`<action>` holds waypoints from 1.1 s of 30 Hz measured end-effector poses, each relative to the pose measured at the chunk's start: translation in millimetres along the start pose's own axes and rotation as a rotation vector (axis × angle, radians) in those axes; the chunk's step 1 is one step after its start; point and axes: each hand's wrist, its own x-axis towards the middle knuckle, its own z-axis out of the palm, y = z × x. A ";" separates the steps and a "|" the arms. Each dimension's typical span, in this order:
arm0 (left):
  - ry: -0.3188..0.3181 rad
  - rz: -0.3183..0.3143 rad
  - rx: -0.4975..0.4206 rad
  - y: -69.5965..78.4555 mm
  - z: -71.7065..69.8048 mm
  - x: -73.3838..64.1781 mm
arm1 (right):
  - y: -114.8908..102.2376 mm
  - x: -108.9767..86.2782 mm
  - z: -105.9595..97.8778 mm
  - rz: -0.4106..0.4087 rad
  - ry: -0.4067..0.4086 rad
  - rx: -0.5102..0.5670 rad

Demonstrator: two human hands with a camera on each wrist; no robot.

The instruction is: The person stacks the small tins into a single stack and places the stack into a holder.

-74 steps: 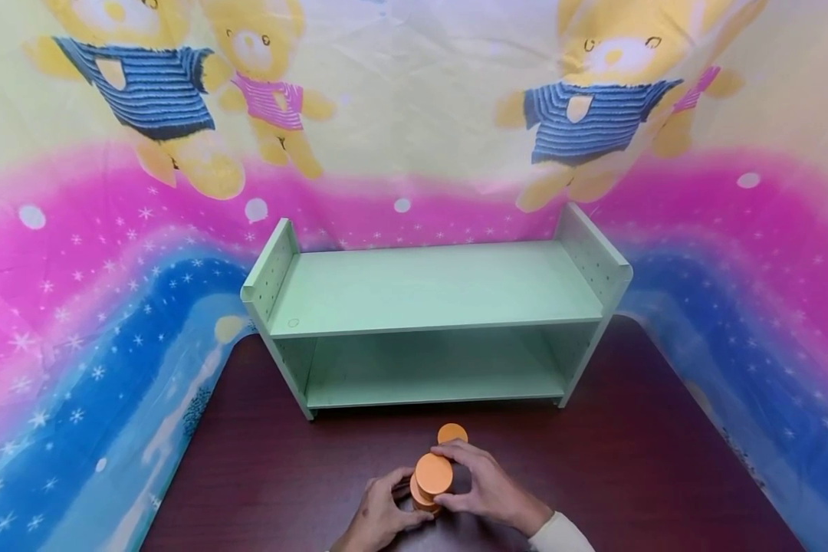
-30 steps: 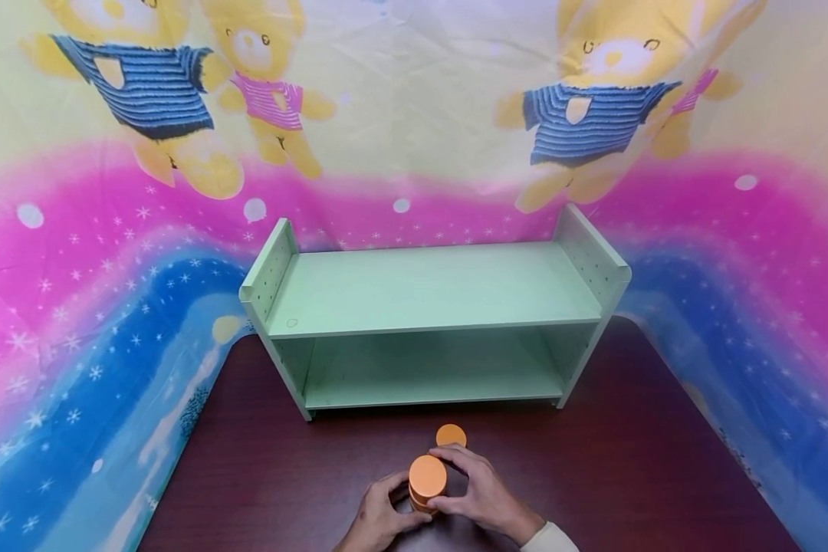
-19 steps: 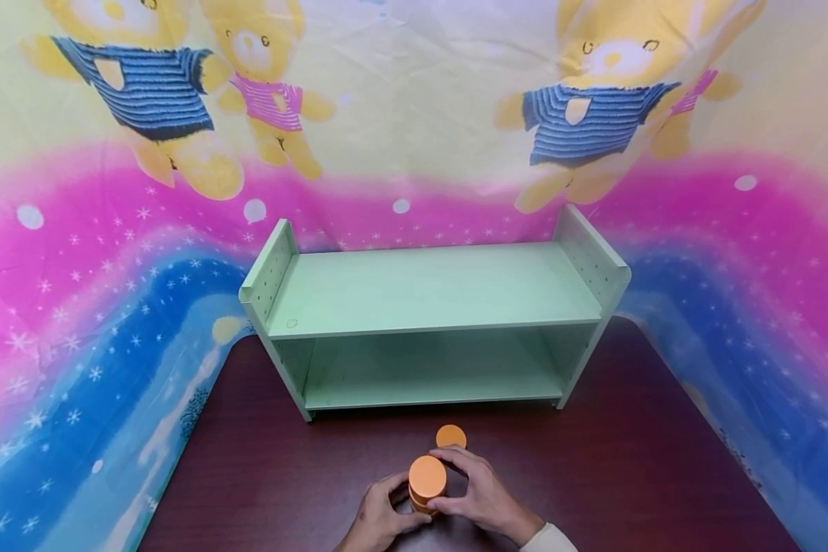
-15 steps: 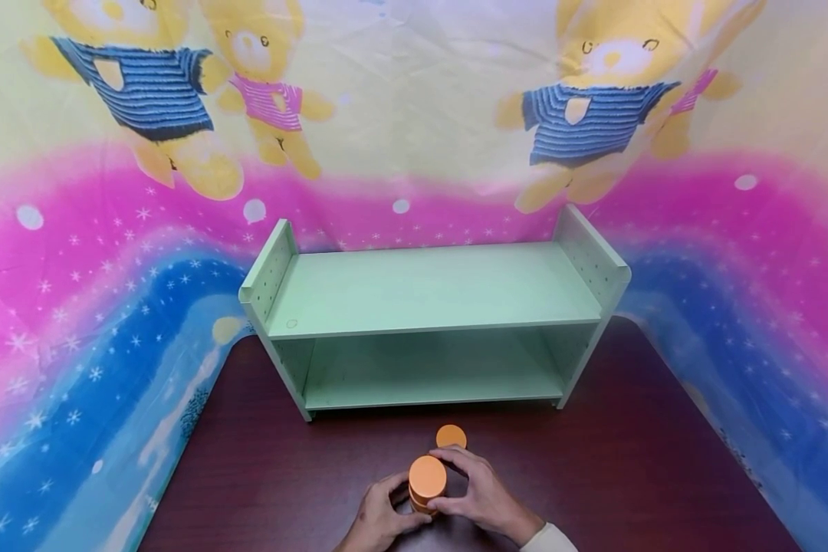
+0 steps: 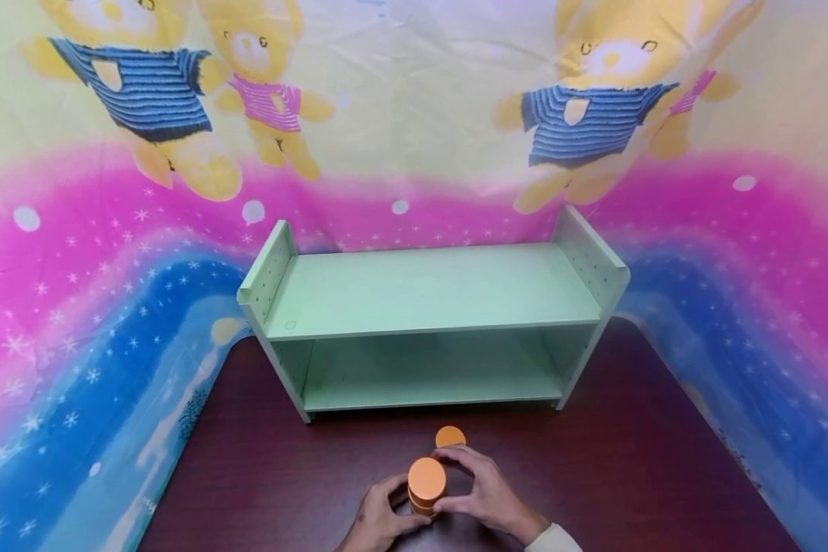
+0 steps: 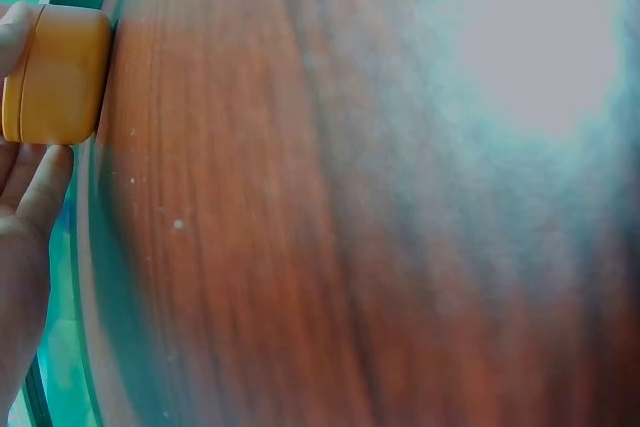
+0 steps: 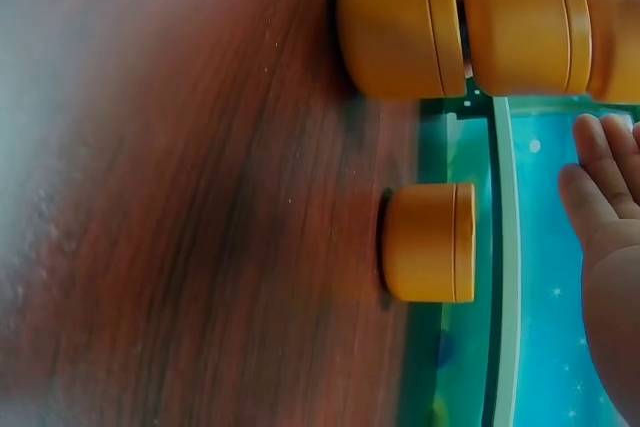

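Note:
In the head view a stack of orange lidded jars stands between both hands, the top jar's lid (image 5: 426, 478) facing up. The right wrist view shows three of them: a bottom jar (image 7: 395, 27) on the table, a middle jar (image 7: 518, 25) and part of the top jar (image 7: 615, 32). My left hand (image 5: 378, 514) holds the bottom jar, thumb on one side and fingers on the other. My right hand (image 5: 486, 491) stands at the stack's right side, fingers spread just off the top jar, thumb tip close by its side. A fourth jar (image 7: 428, 244) sits alone on the table.
Behind the jars a pale green two-tier shelf (image 5: 428, 291) stands on the dark wood table (image 5: 593, 475). A curtain (image 5: 400, 92) printed with bears hangs behind and on both sides.
Since 2.5 s ago the top jar has been shifted left into line with the jars below. In the last half second my right hand has eased slightly to the right, off it.

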 end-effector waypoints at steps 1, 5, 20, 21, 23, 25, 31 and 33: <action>0.004 0.005 0.011 0.2 0.2 -0.4 | 1.1 -0.1 -0.4 -0.015 0.006 0.009; 0.011 -0.002 0.032 0.5 0.0 -1.4 | 5.7 -0.8 -2.6 -0.062 0.021 0.052; 0.002 -0.022 -0.053 0.6 0.0 -0.9 | 15.2 -3.1 -13.9 -0.022 0.051 0.014; 0.004 -0.015 -0.048 0.2 0.2 -0.9 | 16.5 -3.2 -14.5 -0.021 0.054 0.005; 0.006 -0.011 -0.039 -0.2 0.2 -0.9 | 18.2 -3.4 -16.0 -0.006 0.061 -0.012; 0.006 -0.017 -0.036 -0.1 0.4 -0.7 | 20.0 -3.7 -17.6 0.009 0.063 -0.023; 0.004 -0.047 -0.038 1.0 0.8 -0.5 | 25.8 -3.5 -20.9 0.056 0.068 -0.066; 0.004 -0.048 -0.038 1.3 0.8 -0.5 | 28.2 -3.2 -21.3 0.057 0.080 -0.093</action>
